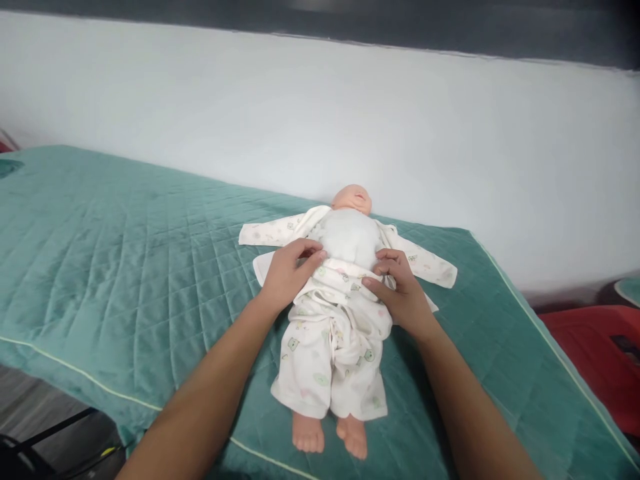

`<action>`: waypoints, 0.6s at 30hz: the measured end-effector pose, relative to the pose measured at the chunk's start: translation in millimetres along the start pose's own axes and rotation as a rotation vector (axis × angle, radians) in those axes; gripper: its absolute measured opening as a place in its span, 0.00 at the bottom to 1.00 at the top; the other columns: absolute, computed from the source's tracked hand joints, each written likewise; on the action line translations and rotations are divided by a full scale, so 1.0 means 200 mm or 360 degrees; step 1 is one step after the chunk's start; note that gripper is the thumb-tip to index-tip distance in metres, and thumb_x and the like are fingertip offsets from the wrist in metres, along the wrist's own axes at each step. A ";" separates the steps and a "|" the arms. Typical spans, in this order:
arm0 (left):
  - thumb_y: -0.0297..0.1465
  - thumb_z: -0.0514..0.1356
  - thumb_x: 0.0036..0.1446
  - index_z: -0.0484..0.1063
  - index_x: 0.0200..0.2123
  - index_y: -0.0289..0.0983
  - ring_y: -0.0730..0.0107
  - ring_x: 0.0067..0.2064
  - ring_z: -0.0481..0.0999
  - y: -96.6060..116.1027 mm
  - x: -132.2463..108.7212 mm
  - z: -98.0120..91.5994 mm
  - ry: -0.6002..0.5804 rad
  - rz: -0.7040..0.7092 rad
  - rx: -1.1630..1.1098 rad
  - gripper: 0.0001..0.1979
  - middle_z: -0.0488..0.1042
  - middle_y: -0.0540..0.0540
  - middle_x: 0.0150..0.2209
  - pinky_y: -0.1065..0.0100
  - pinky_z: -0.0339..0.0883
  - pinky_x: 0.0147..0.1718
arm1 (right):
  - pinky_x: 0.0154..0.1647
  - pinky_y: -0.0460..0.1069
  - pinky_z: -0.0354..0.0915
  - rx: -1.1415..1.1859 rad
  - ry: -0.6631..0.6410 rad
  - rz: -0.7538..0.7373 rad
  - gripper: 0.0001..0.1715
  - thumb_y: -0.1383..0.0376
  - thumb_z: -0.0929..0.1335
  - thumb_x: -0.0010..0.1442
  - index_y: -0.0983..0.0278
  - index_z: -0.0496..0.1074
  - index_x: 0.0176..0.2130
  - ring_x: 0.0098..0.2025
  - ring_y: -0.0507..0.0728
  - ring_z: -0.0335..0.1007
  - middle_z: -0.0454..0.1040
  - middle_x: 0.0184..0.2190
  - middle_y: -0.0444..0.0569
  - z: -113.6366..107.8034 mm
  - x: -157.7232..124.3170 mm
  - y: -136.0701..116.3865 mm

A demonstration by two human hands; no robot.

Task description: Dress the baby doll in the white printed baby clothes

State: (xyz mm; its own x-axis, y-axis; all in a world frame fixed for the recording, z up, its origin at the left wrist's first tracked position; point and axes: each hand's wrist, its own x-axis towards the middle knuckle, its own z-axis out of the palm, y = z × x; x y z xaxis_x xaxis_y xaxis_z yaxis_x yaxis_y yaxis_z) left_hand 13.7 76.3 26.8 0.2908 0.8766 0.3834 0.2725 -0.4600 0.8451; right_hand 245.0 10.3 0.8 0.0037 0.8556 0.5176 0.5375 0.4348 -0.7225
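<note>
A baby doll (353, 199) lies on its back, head toward the wall, feet toward me. Its patterned white top (275, 231) is spread open with both sleeves out, and a plain white layer (350, 235) covers the belly. My left hand (296, 270) pinches the waistband on the left side of the patterned white pants (333, 347). On the right side, my right hand (395, 283) has its fingers closed on the same waistband. The pants are bunched at the waist and crotch, and both bare feet stick out below the legs.
A green quilted cover (135, 267) lies under the doll, against a white wall (300, 113). Something red (595, 353) stands beyond the right edge. Dark cables (55, 427) show at the lower left.
</note>
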 end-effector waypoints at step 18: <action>0.39 0.58 0.59 0.72 0.42 0.40 0.68 0.43 0.76 -0.10 0.02 0.01 0.0101 -0.0232 -0.0814 0.11 0.77 0.46 0.41 0.65 0.71 0.45 | 0.60 0.61 0.55 0.0041 0.0003 0.0056 0.11 0.57 0.71 0.59 0.59 0.65 0.32 0.57 0.62 0.59 0.61 0.46 0.51 0.01 0.00 0.00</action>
State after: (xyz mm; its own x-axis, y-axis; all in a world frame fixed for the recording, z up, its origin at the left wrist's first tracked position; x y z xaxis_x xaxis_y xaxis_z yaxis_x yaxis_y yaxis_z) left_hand 12.4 89.0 10.8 0.2229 0.9404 0.2569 -0.1808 -0.2191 0.9588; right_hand 243.3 9.7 -0.1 0.0237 0.8701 0.4924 0.5150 0.4115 -0.7519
